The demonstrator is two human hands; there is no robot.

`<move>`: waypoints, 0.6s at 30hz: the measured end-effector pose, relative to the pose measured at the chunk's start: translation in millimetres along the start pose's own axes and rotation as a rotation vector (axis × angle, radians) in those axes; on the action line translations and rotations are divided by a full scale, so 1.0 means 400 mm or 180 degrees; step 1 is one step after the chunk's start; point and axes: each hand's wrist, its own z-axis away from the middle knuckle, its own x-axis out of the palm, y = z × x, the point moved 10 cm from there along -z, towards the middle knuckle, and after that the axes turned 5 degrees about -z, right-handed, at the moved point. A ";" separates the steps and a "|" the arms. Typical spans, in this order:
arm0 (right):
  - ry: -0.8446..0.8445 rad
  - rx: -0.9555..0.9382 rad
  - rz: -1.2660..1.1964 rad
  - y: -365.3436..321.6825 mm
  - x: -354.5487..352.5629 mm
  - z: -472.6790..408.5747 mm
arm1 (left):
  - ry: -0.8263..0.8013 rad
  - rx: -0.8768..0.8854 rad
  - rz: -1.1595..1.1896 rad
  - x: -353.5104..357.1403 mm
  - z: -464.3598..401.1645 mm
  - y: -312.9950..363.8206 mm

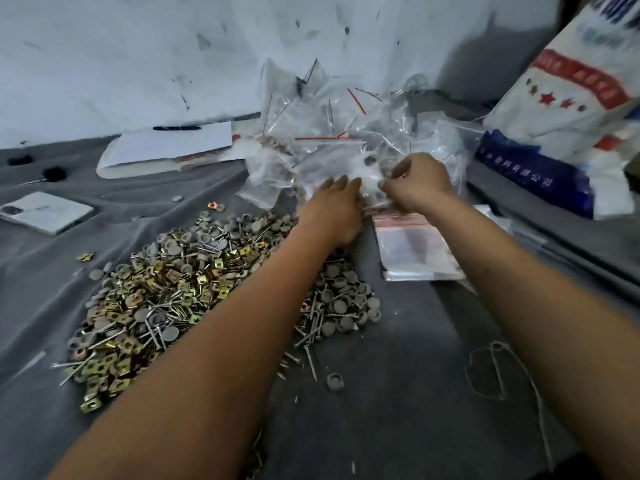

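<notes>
Currently I read the right hand (417, 183) pinching a small clear bag (363, 178) with curled fingers, while the left hand (332, 206) touches it with nearly straight fingers. The bag sits at 12 o'clock, against the heap of filled bags (329, 133). Empty bags (415, 251) lie at its 5 o'clock, the hardware pile (180, 289) at 8 o'clock.

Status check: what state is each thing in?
Small clear plastic zip bag: between both hands.
Left hand: fingers straight, touching it.
Right hand: pinches it.
Stack of clear red-striped bags: flat, empty.
Heap of grey caps, brass clips, nails: loose.
White notebook: black pen on top.
</notes>
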 end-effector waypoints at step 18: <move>-0.1123 -0.0941 0.0728 0.065 0.007 0.230 | 0.0216 0.0423 0.0686 0.027 0.097 0.205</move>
